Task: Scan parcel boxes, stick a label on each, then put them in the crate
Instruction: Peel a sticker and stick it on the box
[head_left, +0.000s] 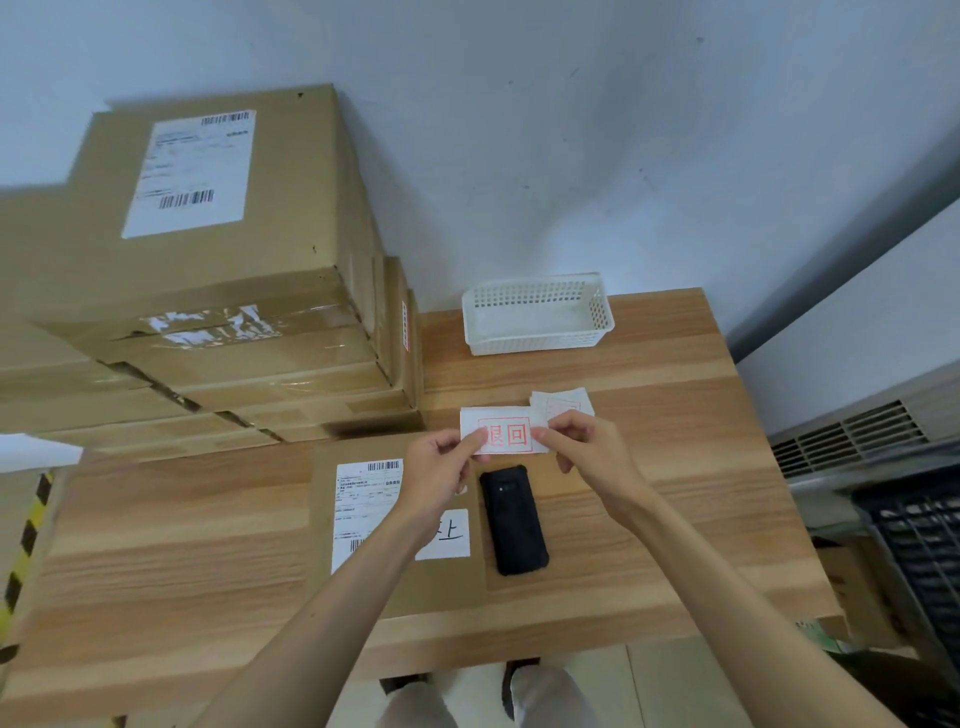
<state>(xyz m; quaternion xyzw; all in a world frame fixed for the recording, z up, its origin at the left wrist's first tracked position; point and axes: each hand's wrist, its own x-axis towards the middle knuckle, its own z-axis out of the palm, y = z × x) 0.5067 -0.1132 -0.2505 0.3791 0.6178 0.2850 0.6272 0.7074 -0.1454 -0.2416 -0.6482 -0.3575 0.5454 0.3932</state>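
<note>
1. Labelling step, by my judgement: the left hand (441, 467) and right hand (582, 447) pinch a red-stamped label (506, 431) by its ends with curled fingers.
2. The parcel box (363, 519) lies flat on the tabletop (649, 519) below, the scanner (513, 519) resting on it.
3. Next: probably peel the backing, then press the label on bare cardboard.
4. The crate (924, 540) is cut off at right; the left arm hides part of the box's printing.

A parcel packing or dispatch room: left of the hands, taped cardboard boxes (208, 291) with barcoded shipping labels (189, 174) stack on a wooden worktable (649, 467), a handheld scanner (513, 519) lies below them, and a black crate (919, 545) sits far right.
</note>
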